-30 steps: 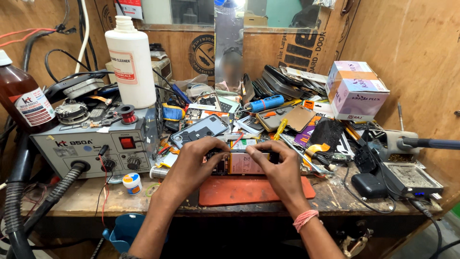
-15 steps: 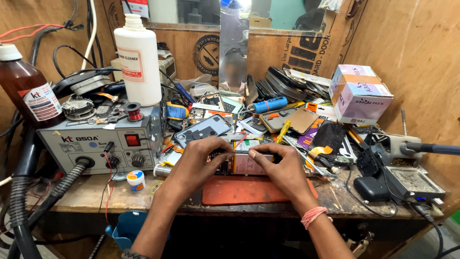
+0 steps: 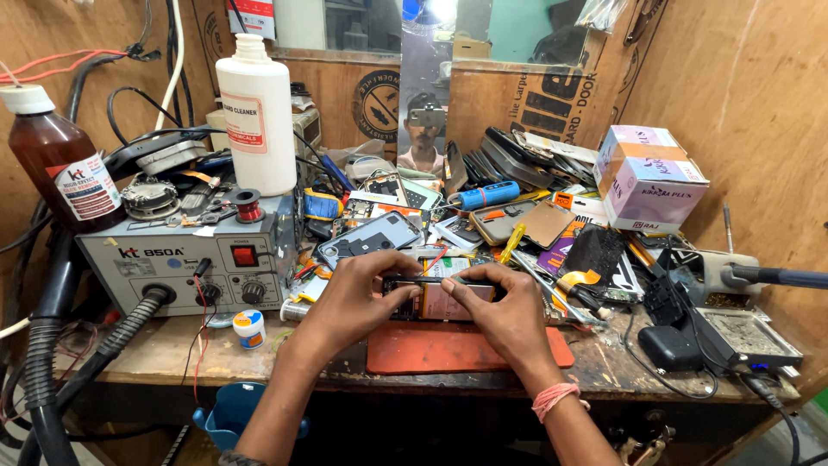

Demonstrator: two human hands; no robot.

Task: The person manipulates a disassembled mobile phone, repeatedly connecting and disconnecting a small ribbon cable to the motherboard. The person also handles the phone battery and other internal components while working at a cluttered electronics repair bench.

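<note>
- While both hands close in from either side, an opened phone [image 3: 440, 298] sits between them, lifted just off the orange mat [image 3: 466, 347] so the fingers can get at its top edge.
- Left hand [image 3: 360, 293] arches over the phone's left end, fingers curled, thumb and fingertips pinching the upper rim.
- Right hand [image 3: 509, 312] mirrors it, knuckles up, fingertips pressed onto the same rim; a pink band circles that wrist.
- Both forearms come up from below and angle inward, wrists low near the worktop [image 3: 164, 354] edge, which looks like it steadies the grip.
- Left of the left hand, a grey hot-air station [image 3: 185, 259] carries a white bottle [image 3: 257, 116] and a brown bottle [image 3: 62, 164].
- Beyond the fingers lies a heap of phone parts and tools; right of the right hand sits a pale cardboard box [image 3: 649, 179].
- Whether a tool is held, I can't tell.
</note>
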